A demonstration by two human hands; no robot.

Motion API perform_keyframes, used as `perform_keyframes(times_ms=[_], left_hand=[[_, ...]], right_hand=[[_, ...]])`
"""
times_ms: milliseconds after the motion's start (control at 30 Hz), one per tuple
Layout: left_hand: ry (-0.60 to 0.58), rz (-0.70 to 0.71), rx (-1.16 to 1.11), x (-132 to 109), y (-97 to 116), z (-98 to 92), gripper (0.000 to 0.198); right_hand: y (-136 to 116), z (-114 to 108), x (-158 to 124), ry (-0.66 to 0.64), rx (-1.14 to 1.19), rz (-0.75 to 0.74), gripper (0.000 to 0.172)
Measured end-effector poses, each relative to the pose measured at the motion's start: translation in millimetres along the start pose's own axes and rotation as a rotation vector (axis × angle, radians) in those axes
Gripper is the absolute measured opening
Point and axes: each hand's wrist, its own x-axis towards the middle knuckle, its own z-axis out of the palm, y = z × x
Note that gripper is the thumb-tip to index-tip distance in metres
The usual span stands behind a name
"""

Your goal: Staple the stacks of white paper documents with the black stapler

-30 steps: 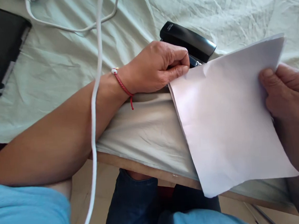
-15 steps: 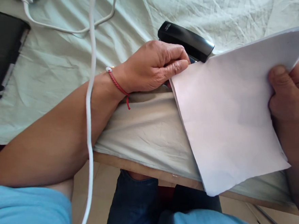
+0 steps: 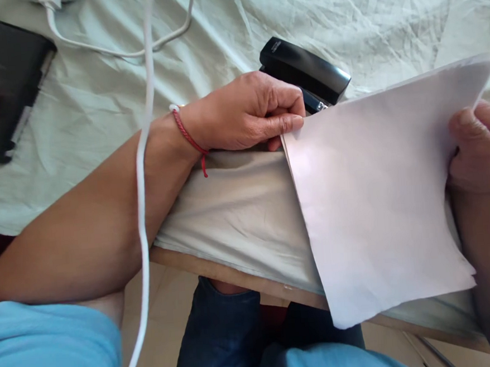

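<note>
A thin stack of white paper sheets [image 3: 376, 208] is stretched between my two hands and hangs partly past the table's front edge. My left hand [image 3: 260, 111] pinches the upper left corner between thumb and curled fingers; a red thread bracelet circles that wrist. At the right side, my right hand [image 3: 481, 144] grips the sheets with the thumb on top, its other fingers partly hidden behind them. Just beyond my left fingertips lies a black stapler [image 3: 306, 70], its near end beside the paper's upper edge.
A dark phone [image 3: 5, 83] lies at the upper left on the wrinkled pale green cloth [image 3: 218, 34]. One white cable [image 3: 143, 202] runs down across my left forearm. The wooden table edge [image 3: 235, 276] crosses in front of my legs.
The left corner of the sheets and my left hand have shifted slightly down and left, away from the stapler, showing more of its near end. My right hand has tilted the paper a little.
</note>
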Motion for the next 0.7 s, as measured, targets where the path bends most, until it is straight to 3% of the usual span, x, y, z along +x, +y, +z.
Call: perform_keyframes(times_ms=[133,333,500,700], left_hand=[[-0.067,-0.045,-0.053,-1.6,0.7,-0.1,0.027],[-0.032,0.004,0.112,-0.7,-1.6,-1.0,0.023],[-0.008,0.065,0.280,2.2,-5.7,1.4,0.029],[-0.019,0.035,-0.056,-0.9,-4.5,2.7,0.021]], right_hand=[[0.7,-1.0,-1.9,-0.007,0.012,0.001,0.049],[-1.9,2.7,-3.7,0.034,-0.046,-0.039,0.049],[0.0,6.8,-4.1,-0.041,-0.070,-0.074,0.051],[5.9,4.7,-6.0,-0.037,-0.048,-0.083,0.037]])
